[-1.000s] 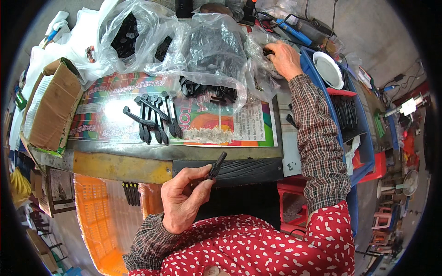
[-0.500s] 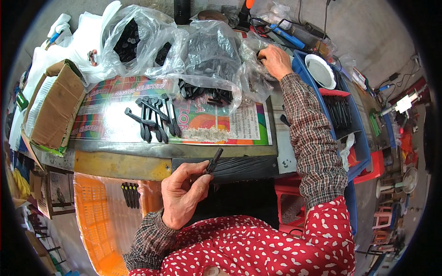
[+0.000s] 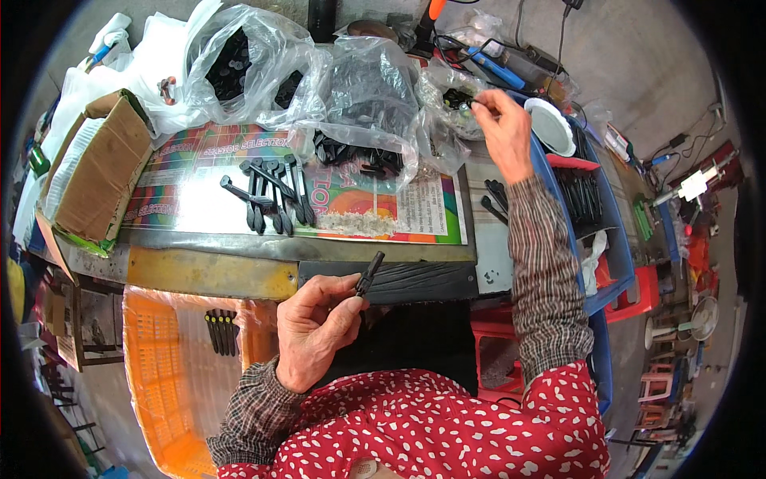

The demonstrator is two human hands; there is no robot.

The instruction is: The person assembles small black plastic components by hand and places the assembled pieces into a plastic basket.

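Between the thumb and fingers of my left hand (image 3: 313, 335) is a slim black rod-like part (image 3: 370, 273), tilted upward over the bench's front edge. My right hand (image 3: 506, 132) hovers at the right of a clear plastic bag (image 3: 433, 89) with small black and yellow-green pieces (image 3: 456, 99) inside. Its thumb and forefinger are pinched together; a tiny dark bit shows at the tips, too small to name. Several black handle-shaped parts (image 3: 275, 190) lie heaped on the printed sheet (image 3: 183, 180) in front of me.
Clear bags of black parts (image 3: 367, 80) line the back. An open cardboard box (image 3: 104, 172) stands at left. The blue crate (image 3: 614, 239) at right holds a white bowl (image 3: 550, 128) and black parts. An orange basket (image 3: 163, 375) sits below the bench, with several black pieces (image 3: 222, 331).
My right hand has come out of the clear bag and moved right, uncovering the pieces inside. My left hand still holds the black part, almost unmoved.
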